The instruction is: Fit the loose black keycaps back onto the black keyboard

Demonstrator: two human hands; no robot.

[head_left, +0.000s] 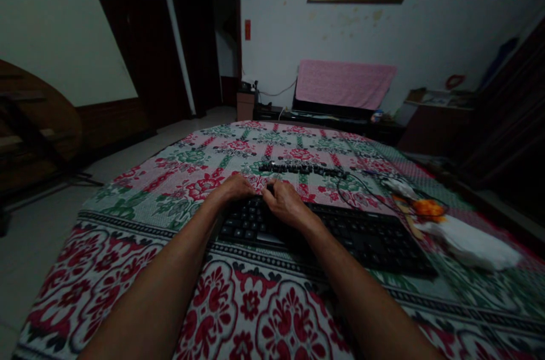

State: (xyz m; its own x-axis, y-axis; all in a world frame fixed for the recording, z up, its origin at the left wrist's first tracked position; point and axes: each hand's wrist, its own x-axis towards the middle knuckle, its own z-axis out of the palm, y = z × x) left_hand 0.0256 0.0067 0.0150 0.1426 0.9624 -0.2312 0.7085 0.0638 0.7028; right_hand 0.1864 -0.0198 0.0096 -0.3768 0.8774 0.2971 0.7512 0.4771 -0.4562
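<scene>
Keyboard (370,235) is partly hidden by the right hand (286,201).

Keyboard (361,232) on tablecloth (149,201), row of pieces (302,168) behind it

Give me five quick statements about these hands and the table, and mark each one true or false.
1. The right hand is over the keyboard. True.
2. The left hand is empty space away, off the table's edge. False: the left hand is by the keyboard's far edge.
3. A row of small black pieces lies beyond the keyboard. True.
4. The orange item is left of the keyboard. False: the orange item lies to its right.
5. A pink cloth hangs near the far wall. True.
</scene>
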